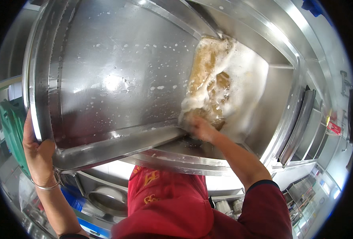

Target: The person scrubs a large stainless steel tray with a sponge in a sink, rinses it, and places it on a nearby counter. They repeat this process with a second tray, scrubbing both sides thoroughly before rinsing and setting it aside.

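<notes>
A large rectangular stainless steel tray point(119, 68) leans into a steel sink point(278, 101), its lower end in the water. My left hand point(37, 149), with a bangle on the wrist, grips the tray's raised rim at the left. Over at the sink, my right hand point(203, 128) is blurred at the surface of brownish, foamy water point(245, 86), close to the tray's near corner. Whether its fingers hold anything is hidden by blur and splash. Drops and bits of foam dot the tray's inner face.
The sink's front edge point(194, 161) runs just before my red apron point(167, 197). Below it sit a round steel basin point(107, 198) and a blue crate point(72, 200). A green plastic object point(13, 134) stands at the left. A long metal piece point(297, 128) lies along the sink's right side.
</notes>
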The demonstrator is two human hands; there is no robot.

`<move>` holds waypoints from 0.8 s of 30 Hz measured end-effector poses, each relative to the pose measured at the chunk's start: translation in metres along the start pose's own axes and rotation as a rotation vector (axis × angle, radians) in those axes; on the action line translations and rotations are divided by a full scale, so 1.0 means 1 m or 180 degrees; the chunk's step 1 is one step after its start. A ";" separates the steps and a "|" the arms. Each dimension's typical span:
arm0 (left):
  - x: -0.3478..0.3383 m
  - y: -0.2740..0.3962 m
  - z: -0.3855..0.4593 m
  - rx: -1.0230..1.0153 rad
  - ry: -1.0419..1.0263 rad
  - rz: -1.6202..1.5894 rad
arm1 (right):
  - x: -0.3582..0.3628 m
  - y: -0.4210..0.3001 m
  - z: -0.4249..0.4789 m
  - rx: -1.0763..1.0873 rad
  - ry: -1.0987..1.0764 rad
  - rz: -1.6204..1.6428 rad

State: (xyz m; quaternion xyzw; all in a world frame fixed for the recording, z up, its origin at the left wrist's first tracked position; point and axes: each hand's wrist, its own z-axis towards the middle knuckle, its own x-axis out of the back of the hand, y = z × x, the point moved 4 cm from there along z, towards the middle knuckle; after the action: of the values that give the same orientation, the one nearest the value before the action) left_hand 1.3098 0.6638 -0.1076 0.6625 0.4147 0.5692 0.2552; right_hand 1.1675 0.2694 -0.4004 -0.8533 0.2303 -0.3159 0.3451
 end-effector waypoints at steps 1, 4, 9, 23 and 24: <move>-0.002 0.001 0.000 0.0009 0.0020 -0.0006 | -0.001 -0.027 0.003 0.0055 0.0068 0.0372; -0.008 0.003 0.004 0.0008 0.0036 -0.0005 | -0.007 -0.114 0.013 0.0657 0.0341 0.0946; -0.016 0.014 0.006 -0.0029 0.0121 0.0077 | 0.003 -0.208 0.035 0.1815 0.0812 0.1199; 0.008 0.004 0.009 0.0218 -0.0076 0.0491 | -0.021 0.082 0.003 -0.1761 0.0854 0.0673; 0.007 0.005 0.008 0.0219 -0.0095 0.0517 | -0.018 0.087 0.010 -0.1759 0.0972 0.0232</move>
State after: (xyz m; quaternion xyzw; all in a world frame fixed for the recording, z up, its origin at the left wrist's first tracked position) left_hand 1.3192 0.6679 -0.1018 0.7106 0.3751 0.5636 0.1915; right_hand 1.1466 0.2272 -0.4768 -0.8487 0.3869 -0.3532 0.0727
